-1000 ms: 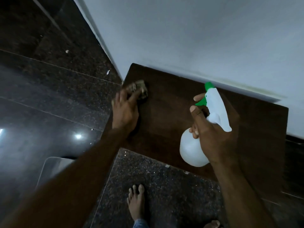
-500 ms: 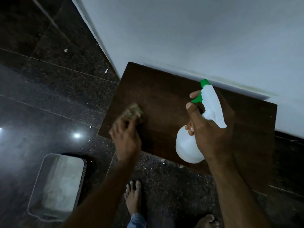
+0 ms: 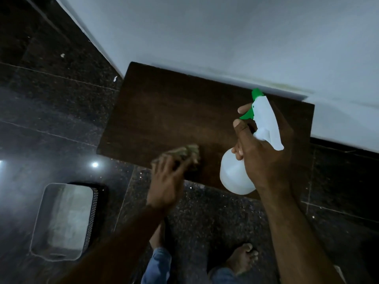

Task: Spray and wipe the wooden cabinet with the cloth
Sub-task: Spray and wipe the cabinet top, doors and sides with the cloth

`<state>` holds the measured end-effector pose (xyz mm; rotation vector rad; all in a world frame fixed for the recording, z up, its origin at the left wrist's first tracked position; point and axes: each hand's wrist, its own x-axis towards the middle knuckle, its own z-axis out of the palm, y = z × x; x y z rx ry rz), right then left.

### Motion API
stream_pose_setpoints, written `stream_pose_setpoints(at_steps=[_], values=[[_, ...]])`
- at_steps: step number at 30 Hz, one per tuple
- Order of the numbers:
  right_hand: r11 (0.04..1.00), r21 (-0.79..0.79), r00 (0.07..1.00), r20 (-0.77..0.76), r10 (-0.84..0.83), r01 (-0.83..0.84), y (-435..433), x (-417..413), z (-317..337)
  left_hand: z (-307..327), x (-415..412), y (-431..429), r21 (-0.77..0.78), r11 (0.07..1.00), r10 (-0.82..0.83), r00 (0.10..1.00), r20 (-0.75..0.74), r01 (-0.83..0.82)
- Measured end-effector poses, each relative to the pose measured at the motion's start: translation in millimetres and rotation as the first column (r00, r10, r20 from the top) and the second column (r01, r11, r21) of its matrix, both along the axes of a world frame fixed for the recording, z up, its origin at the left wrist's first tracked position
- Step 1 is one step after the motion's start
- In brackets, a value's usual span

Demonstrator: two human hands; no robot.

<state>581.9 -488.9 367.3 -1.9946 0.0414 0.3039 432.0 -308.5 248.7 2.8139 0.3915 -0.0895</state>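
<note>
The dark wooden cabinet top [image 3: 176,111] stands against the white wall. My left hand [image 3: 166,185] presses a crumpled brownish cloth [image 3: 188,153] onto the top near its front edge; the hand is blurred by motion. My right hand [image 3: 264,158] grips a white spray bottle [image 3: 235,175] by its neck, above the right part of the top. The bottle has a white head and a green nozzle and trigger [image 3: 251,111], and my index finger lies on the trigger.
A white wall [image 3: 225,37] runs behind the cabinet. The floor [image 3: 51,111] is dark polished stone. A dark mesh basket [image 3: 63,222] with a pale lining stands on the floor at the left. My bare feet [image 3: 242,259] are below the cabinet's front edge.
My left hand has drawn the cloth from the back left corner of the top down to its front edge. The right hand still holds the bottle in about the same place.
</note>
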Motion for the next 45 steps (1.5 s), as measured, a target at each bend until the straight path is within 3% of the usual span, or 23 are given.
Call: stream_pose_setpoints(at_steps=[2, 4, 7, 9, 11, 13, 15, 17, 19, 21, 23, 25, 26, 28, 30, 32, 34, 36, 37, 39, 40, 43, 45], values=[[0.999, 0.041, 0.987, 0.16, -0.029, 0.023, -8.5, -2.9, 9.2, 1.8, 2.1, 3.7, -0.009, 0.914, -0.405, 0.914, -0.008, 0.405], [0.998, 0.061, 0.979, 0.199, -0.038, 0.026, -19.3, -4.3, 14.4, -1.5, 4.2, 40.7, 0.077, 0.855, -0.513, 0.858, -0.009, 0.512], [0.995, 0.043, 0.988, 0.119, -0.098, 0.094, -37.8, -2.7, 10.4, -9.5, 9.8, 97.3, 0.052, 0.998, 0.035, 0.996, 0.077, -0.039], [0.997, 0.045, 0.984, 0.165, -0.062, 0.055, -53.0, 0.2, 9.2, -10.0, 12.5, 83.1, -0.022, 0.827, 0.561, 0.825, 0.062, -0.561], [0.998, 0.044, 0.976, 0.211, -0.049, 0.04, -64.3, 1.6, 12.3, -8.2, 25.0, 35.2, -0.017, 0.718, 0.696, 0.717, 0.041, -0.696], [0.996, 0.06, 0.974, 0.21, -0.081, 0.07, -73.7, 3.0, 15.3, -6.3, 28.9, -21.3, -0.045, 0.888, 0.459, 0.888, 0.033, -0.458], [0.992, 0.101, 0.971, 0.219, -0.097, 0.077, -81.0, 6.4, 16.9, -9.9, 19.7, -69.2, -0.029, 1.0, -0.009, 0.998, 0.065, 0.011], [0.991, 0.117, 0.962, 0.259, -0.09, 0.061, -87.7, 9.6, 18.3, -13.8, 16.1, -72.7, 0.04, 0.892, -0.451, 0.892, 0.038, 0.449], [0.989, 0.124, 0.953, 0.282, -0.113, 0.081, -93.3, 12.3, 22.3, -9.9, 29.0, -41.9, 0.133, 0.775, -0.628, 0.777, 0.043, 0.618], [0.989, 0.115, 0.948, 0.291, -0.127, 0.097, -98.8, 13.8, 24.6, -8.8, 36.0, -9.2, 0.148, 0.882, -0.465, 0.879, 0.106, 0.448], [0.986, 0.127, 0.948, 0.286, -0.141, 0.108, -108.1, 14.0, 23.1, -7.6, 33.3, 8.3, 0.069, 0.997, 0.035, 0.992, 0.123, -0.044], [0.98, 0.157, 0.946, 0.279, -0.164, 0.124, -117.7, 14.5, 22.2, -9.5, 35.0, -16.6, -0.029, 0.847, 0.531, 0.841, 0.1, -0.531], [0.976, 0.169, 0.944, 0.277, -0.178, 0.135, -120.8, 13.9, 21.2, -8.7, 37.1, -41.7, -0.054, 0.78, 0.626, 0.777, 0.074, -0.623], [0.972, 0.18, 0.939, 0.279, -0.2, 0.153, -125.7, 14.1, 20.5, -6.4, 39.2, -97.1, -0.052, 0.89, 0.456, 0.886, 0.082, -0.453], [0.971, 0.185, 0.943, 0.269, -0.196, 0.15, -128.3, 15.6, 20.7, -9.1, 26.1, -140.4, -0.017, 0.996, -0.083, 0.993, 0.082, 0.085], [0.968, 0.206, 0.945, 0.262, -0.196, 0.144, -130.3, 17.1, 22.0, -14.2, 24.6, -130.9, 0.026, 0.813, -0.582, 0.809, 0.082, 0.582], [0.966, 0.216, 0.941, 0.277, -0.197, 0.139, -133.0, 20.0, 24.3, -16.7, 39.9, -93.0, 0.103, 0.706, -0.708, 0.703, 0.067, 0.701], [0.972, 0.199, 0.936, 0.302, -0.179, 0.121, -137.1, 23.0, 25.0, -16.5, 53.3, -63.0, 0.097, 0.891, -0.45, 0.89, 0.07, 0.443], [0.974, 0.193, 0.935, 0.311, -0.173, 0.116, -140.1, 24.3, 25.0, -15.5, 57.9, -57.3, 0.058, 0.988, -0.15, 0.986, 0.073, 0.146], [0.975, 0.184, 0.929, 0.324, -0.177, 0.122, -147.2, 27.1, 24.4, -13.5, 65.5, -80.6, -0.022, 0.911, 0.411, 0.909, 0.073, -0.411], [0.975, 0.183, 0.926, 0.331, -0.183, 0.127, -150.8, 28.2, 24.1, -11.9, 67.3, -104.6, -0.038, 0.871, 0.492, 0.868, 0.069, -0.49], [0.97, 0.187, 0.917, 0.34, -0.21, 0.153, -159.0, 32.5, 25.3, -10.7, 48.4, -173.4, -0.005, 1.0, 0.003, 0.994, 0.11, -0.003], [0.963, 0.215, 0.914, 0.337, -0.226, 0.159, -164.0, 34.6, 28.7, -12.0, 35.2, -184.9, 0.02, 0.88, -0.471, 0.868, 0.156, 0.474]])
